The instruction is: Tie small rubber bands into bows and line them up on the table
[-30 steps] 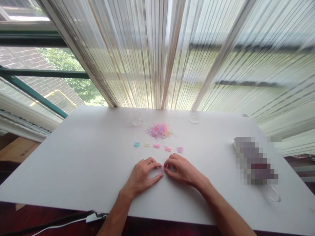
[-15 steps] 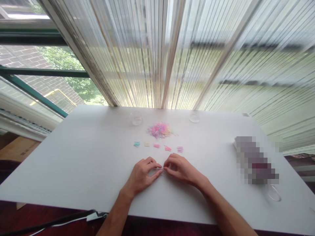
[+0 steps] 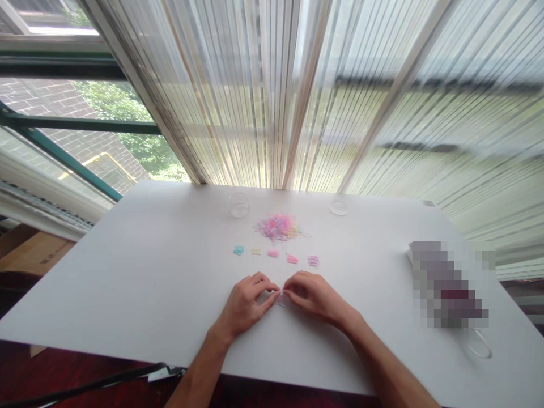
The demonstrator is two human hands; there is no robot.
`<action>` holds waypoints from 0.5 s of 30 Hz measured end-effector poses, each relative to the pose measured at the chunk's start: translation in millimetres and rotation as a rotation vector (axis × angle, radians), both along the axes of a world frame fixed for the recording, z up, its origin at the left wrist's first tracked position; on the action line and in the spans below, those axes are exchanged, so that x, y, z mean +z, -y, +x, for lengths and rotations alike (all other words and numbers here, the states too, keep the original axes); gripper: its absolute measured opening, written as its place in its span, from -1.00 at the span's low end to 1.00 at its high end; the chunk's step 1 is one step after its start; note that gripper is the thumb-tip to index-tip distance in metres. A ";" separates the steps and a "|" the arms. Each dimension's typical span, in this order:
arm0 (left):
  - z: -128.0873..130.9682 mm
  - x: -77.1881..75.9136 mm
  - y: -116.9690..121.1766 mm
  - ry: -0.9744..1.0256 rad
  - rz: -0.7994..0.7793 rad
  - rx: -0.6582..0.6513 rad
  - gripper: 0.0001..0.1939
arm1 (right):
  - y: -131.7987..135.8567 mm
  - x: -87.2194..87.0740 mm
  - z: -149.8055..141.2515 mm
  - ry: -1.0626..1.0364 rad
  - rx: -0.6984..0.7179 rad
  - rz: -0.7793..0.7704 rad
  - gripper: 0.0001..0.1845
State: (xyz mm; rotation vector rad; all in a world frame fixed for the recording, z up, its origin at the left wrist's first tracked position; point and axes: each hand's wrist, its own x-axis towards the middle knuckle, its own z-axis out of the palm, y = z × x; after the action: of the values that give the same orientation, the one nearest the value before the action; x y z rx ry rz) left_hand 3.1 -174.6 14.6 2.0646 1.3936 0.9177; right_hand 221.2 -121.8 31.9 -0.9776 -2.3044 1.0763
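My left hand [image 3: 247, 301] and my right hand [image 3: 313, 296] meet fingertip to fingertip low over the table. Each pinches thumb against forefinger on thin, pale pink-lilac strands [image 3: 280, 301], which look like small rubber bands and are partly hidden by the fingers. Beyond the hands runs a row of small sorted bunches: blue [image 3: 238, 250], pale yellow [image 3: 255, 251], pink [image 3: 272, 254], coral [image 3: 292, 259] and lilac [image 3: 313, 261]. Farther back lies a loose pile of mixed pastel bands [image 3: 277, 227], with a loop trailing off its right side.
A clear cup [image 3: 238, 206] stands behind the pile on the left, and a clear round lid or dish [image 3: 339, 208] lies on the right. On the white table's [image 3: 140, 272] right side rests a blurred-out object [image 3: 446, 283] with a loop strap [image 3: 482, 344]. A string curtain [image 3: 238, 113] hangs behind.
The view has shifted slightly. My fingertips stay close together, and more of the pale pink-lilac strands shows below them. The bunches and the pile lie as before.
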 end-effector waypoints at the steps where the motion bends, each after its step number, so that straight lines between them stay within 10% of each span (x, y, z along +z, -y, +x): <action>1: 0.0 0.2 -0.1 0.017 0.000 0.003 -0.90 | -0.5 0.5 0.1 0.004 -0.007 -0.013 -0.89; 15: -2.8 -6.2 -1.0 0.176 0.011 0.084 -0.87 | -4.4 1.6 4.5 0.026 0.009 -0.021 -0.89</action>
State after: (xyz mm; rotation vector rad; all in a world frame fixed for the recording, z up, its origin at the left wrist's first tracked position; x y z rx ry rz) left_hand 0.3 -173.6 8.4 1.8946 1.3923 1.1152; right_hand 225.6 -117.4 33.5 -0.9962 -2.3242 1.1003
